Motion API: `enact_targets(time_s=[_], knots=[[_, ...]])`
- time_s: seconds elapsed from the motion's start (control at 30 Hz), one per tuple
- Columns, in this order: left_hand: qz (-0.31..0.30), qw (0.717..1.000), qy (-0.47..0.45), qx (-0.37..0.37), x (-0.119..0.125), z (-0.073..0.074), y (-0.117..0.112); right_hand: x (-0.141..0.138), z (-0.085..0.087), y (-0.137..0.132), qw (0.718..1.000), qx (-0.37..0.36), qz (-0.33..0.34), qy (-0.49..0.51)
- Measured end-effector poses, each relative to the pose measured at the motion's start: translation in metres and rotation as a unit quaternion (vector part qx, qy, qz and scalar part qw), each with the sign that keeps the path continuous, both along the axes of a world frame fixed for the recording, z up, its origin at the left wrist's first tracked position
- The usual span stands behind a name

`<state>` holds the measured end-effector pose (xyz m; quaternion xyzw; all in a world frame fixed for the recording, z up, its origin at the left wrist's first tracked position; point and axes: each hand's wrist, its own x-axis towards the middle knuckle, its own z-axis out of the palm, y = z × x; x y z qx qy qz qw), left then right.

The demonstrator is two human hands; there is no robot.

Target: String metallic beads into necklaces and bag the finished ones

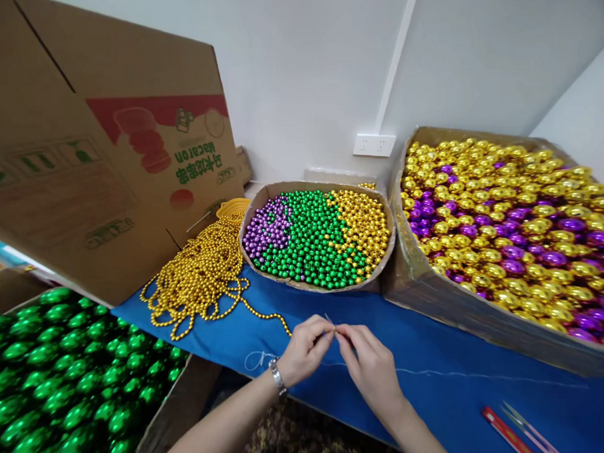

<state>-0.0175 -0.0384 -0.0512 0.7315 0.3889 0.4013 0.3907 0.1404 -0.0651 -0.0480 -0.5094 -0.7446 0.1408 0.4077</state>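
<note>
My left hand (pixel 304 350), with a metal watch on the wrist, is closed in a pinch. Its fingertips meet those of my right hand (pixel 370 366), also pinched, just above the blue cloth. A thin needle (pixel 329 318) pokes up from between them; its exact hold is too small to make out. White thread (pixel 450 374) runs from under my right hand far across the cloth, and a loose loop of it lies left of my left wrist. The end of a gold bead string (pixel 268 316) reaches to just behind my left hand.
A box of purple, green and gold beads (pixel 316 234) stands ahead. At right is a large box of gold and purple beads (pixel 525 269); at lower left, green ones (pixel 75 370). Tweezers (pixel 538 434) lie beside a red strip (pixel 515 439). A tall carton (pixel 153 66) rises at left.
</note>
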Motion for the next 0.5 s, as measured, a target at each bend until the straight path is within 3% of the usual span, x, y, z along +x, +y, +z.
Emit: enact_targets(time_s=[0.13,0.27,0.4,0.5], knots=[[0.015,0.998,0.014,0.056,0.005,0.002,-0.004,-0.004,-0.002,0.000,0.997,-0.039,-0.016,0.066],[0.041,0.999,0.005,0.004,0.012,-0.001,-0.004,-0.007,-0.006,0.002,0.979,-0.090,-0.043,0.178],[0.042,0.993,-0.028,-0.108,0.012,-0.007,0.000,-0.001,-0.003,0.006,0.931,-0.181,-0.028,0.316],[0.043,0.994,-0.007,-0.103,0.010,-0.012,0.000,0.006,0.001,0.006,0.886,-0.234,-0.013,0.400]])
